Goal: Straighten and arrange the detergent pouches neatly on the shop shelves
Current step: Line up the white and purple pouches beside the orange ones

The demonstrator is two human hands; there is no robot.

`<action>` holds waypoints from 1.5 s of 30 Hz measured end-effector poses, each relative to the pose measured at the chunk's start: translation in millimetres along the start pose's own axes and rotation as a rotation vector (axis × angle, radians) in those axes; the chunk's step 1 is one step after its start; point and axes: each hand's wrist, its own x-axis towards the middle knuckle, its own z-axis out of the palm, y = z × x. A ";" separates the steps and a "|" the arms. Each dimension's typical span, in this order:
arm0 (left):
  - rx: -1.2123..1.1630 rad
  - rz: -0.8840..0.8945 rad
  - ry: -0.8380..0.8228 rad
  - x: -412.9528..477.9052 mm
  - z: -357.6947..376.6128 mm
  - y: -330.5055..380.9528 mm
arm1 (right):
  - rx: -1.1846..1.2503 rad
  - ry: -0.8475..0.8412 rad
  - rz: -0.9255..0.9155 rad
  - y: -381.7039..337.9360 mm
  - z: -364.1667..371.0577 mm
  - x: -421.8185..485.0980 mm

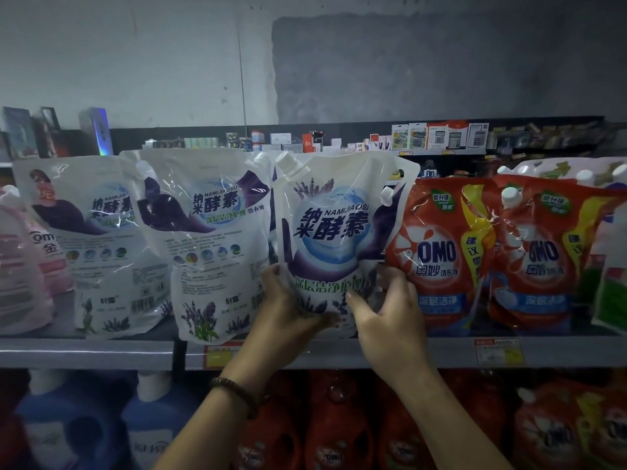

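Note:
A white and purple detergent pouch (334,228) with a white spout stands upright at the middle of the top shelf (88,352). My left hand (288,310) grips its lower left side. My right hand (386,313) grips its lower right corner, thumb across the front. Two more white and purple pouches (203,239) (95,239) stand to its left, leaning a little. Red OMO pouches (441,252) (539,256) stand to its right, the nearer one touching the held pouch.
Pink pouches (23,266) sit at the far left of the shelf. A green and white pouch (610,276) is at the far right. Blue bottles (68,422) and red bottles (336,425) fill the shelf below. Small boxed goods (437,137) line a farther shelf behind.

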 end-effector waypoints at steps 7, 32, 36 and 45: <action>0.096 -0.093 0.080 -21.2 -22.1 13.0 | 0.084 -0.069 -0.110 -6.2 10.8 -10.6; -0.106 -0.054 0.263 -19.8 -164.6 -48.6 | -0.115 -0.100 -0.208 -76.4 155.7 -56.1; -0.201 -0.093 0.103 -5.5 -174.1 -48.4 | -0.148 -0.071 -0.174 -85.5 174.1 -58.7; -0.533 -0.001 -0.112 13.7 -172.0 -44.3 | -0.170 -0.058 -0.096 -99.4 196.7 -60.8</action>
